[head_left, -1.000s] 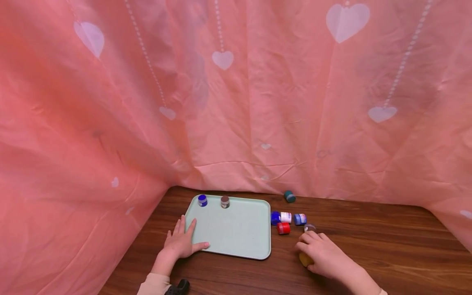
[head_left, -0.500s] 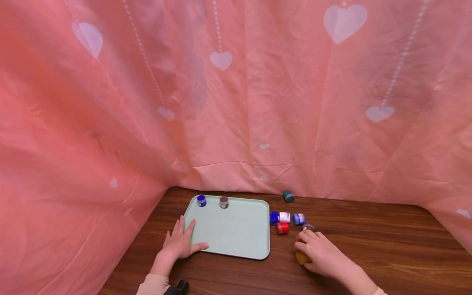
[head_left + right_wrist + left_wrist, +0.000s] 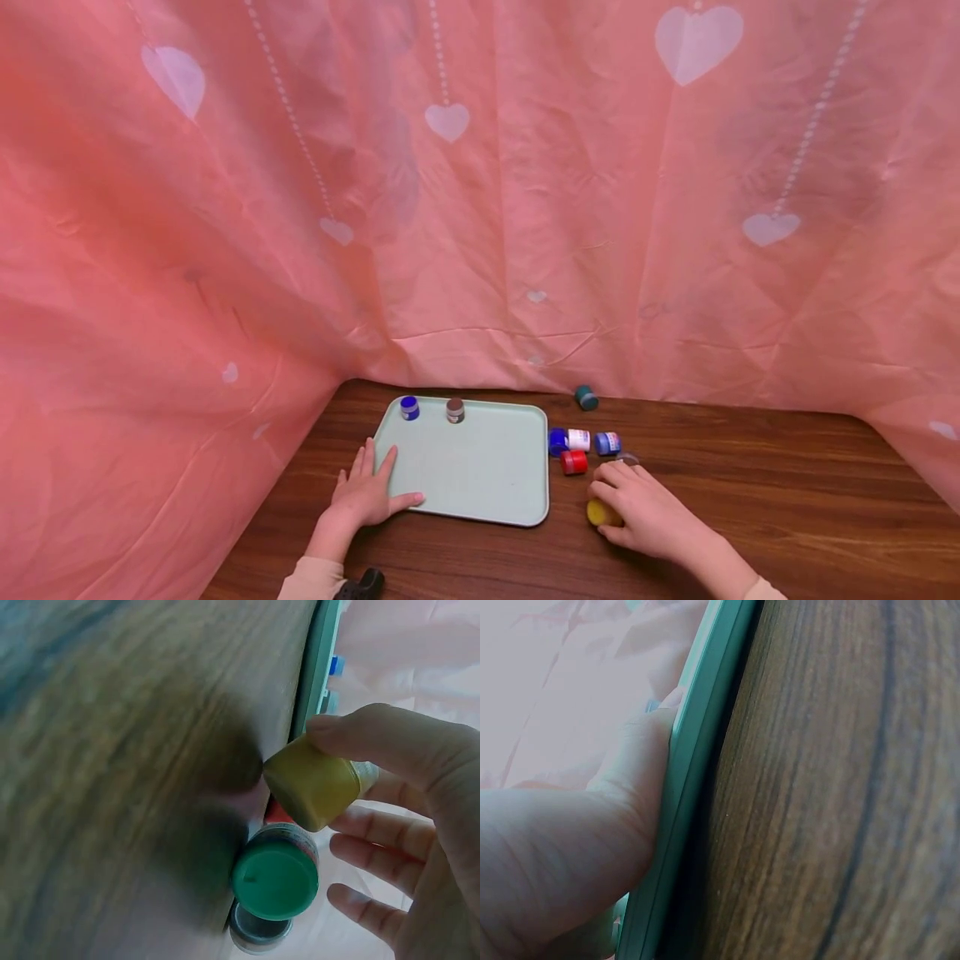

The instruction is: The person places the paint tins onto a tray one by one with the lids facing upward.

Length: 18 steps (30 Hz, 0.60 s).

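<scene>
In the head view my left hand [image 3: 366,493] rests with spread, straight fingers on the left front corner of the pale green tray [image 3: 480,471]. Its thumb lies along the tray's rim [image 3: 697,712] in the left wrist view. To the right of the tray, my right hand [image 3: 643,512] pinches a small yellow paint jar [image 3: 600,512] between thumb and fingers. The right wrist view shows that jar tilted, one edge near the wood. A green-lidded jar [image 3: 276,879] and a dark-topped jar [image 3: 259,930] stand beside the right fingers.
On the tray's back edge stand a blue jar [image 3: 409,407] and a brown-lidded jar [image 3: 455,410]. Right of it lie a dark blue jar [image 3: 558,442], a white one [image 3: 579,440], a red one [image 3: 573,462] and a blue-labelled one [image 3: 608,443]. A teal jar [image 3: 587,397] lies near the curtain.
My right hand has shifted slightly left with the yellow jar, and more of the jar's yellow end shows. The left hand and the tray have stayed put.
</scene>
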{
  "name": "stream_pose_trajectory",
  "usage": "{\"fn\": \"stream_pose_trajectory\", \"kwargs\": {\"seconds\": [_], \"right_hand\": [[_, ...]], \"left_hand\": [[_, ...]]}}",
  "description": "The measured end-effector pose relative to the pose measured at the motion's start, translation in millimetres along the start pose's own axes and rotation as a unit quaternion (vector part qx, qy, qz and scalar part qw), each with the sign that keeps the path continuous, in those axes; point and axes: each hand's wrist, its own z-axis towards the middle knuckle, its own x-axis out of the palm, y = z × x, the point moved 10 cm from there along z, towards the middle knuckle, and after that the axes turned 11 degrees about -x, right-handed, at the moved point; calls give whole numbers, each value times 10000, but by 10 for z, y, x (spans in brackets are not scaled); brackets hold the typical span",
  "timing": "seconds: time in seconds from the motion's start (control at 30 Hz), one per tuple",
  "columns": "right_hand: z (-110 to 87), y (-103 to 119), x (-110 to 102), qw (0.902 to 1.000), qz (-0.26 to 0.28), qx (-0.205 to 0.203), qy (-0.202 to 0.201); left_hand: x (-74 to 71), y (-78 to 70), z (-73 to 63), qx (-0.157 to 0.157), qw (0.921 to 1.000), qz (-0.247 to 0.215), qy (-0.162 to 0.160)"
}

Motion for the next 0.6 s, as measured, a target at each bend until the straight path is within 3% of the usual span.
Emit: {"fn": "stream_pose_trajectory", "kwargs": {"seconds": [0.43, 0.6], "right_hand": [[207, -61, 83, 9993, 281, 224, 30], [314, -89, 128, 9994, 275, 117, -153]], "left_hand": [[43, 53, 63, 27, 9999, -111, -118], [50, 47, 64, 20, 9999, -108, -116]]}}
